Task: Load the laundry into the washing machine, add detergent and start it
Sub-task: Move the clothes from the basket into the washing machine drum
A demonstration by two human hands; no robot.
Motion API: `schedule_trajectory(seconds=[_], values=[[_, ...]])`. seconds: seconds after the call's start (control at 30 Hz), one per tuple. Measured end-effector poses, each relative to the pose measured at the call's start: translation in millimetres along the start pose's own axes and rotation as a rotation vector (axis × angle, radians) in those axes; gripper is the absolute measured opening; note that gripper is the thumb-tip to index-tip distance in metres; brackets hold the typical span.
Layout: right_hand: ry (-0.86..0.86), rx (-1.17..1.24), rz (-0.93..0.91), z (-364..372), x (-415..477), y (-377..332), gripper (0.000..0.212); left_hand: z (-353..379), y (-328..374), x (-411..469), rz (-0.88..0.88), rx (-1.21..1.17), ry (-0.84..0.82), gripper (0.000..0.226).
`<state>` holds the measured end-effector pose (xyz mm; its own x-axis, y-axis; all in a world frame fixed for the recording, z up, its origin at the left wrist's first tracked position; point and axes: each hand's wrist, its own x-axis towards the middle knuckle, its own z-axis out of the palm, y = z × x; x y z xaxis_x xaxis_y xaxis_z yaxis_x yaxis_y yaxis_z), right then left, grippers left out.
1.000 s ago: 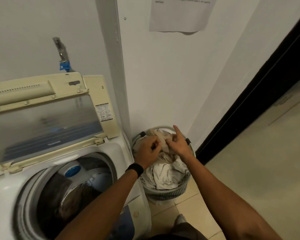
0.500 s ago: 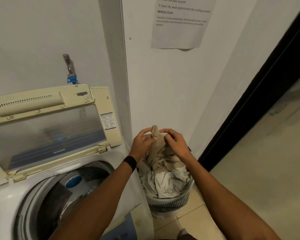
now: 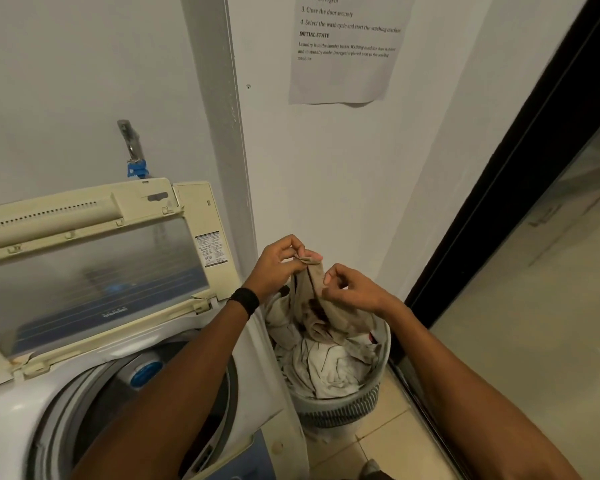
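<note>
A beige garment [image 3: 321, 299] hangs half lifted out of the round grey laundry basket [image 3: 343, 408] on the floor, right of the washing machine. My left hand [image 3: 279, 266] pinches its top edge. A little lower, my right hand [image 3: 350, 289] pinches the cloth at its side. More pale laundry [image 3: 329, 365] lies crumpled in the basket. The top-loading washing machine [image 3: 25, 403] stands at the left with its lid [image 3: 94, 271] raised and the drum [image 3: 111, 407] open below my left forearm.
A white wall with a taped paper sheet [image 3: 347, 53] rises behind the basket. A tap with a blue fitting [image 3: 134, 150] sticks out above the machine. A dark door frame [image 3: 506, 188] runs along the right, with tiled floor [image 3: 388, 445] beneath.
Both hands have risen from inside the basket, drawing the beige garment up with them. The view has tilted upward, showing more of the wall sheet.
</note>
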<state>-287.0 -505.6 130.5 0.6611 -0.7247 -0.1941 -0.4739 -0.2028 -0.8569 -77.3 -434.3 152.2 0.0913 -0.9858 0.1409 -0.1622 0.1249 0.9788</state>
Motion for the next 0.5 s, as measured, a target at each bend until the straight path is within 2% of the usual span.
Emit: schedule_trajectory(seconds=[0.13, 0.27, 0.37, 0.43, 0.5], values=[[0.173, 0.083, -0.032, -2, -2, 2, 0.034, -5, 11, 4, 0.014, 0.017, 0.013, 0.021], [0.329, -0.049, -0.137, -14, 1, 1, 0.022, -13, 7, 7, 0.040, 0.090, 0.132, 0.019], [0.473, 0.018, -0.233, -21, -2, -11, 0.015, -12, 7, 6, 0.000, 0.034, 0.186, 0.009], [0.566, 0.038, -0.280, -23, -1, -22, 0.014, -6, 6, 8, -0.015, 0.008, 0.200, 0.014], [0.585, 0.024, -0.311, -20, 2, -33, 0.016, 2, 6, 9, 0.009, 0.039, 0.179, 0.022]])
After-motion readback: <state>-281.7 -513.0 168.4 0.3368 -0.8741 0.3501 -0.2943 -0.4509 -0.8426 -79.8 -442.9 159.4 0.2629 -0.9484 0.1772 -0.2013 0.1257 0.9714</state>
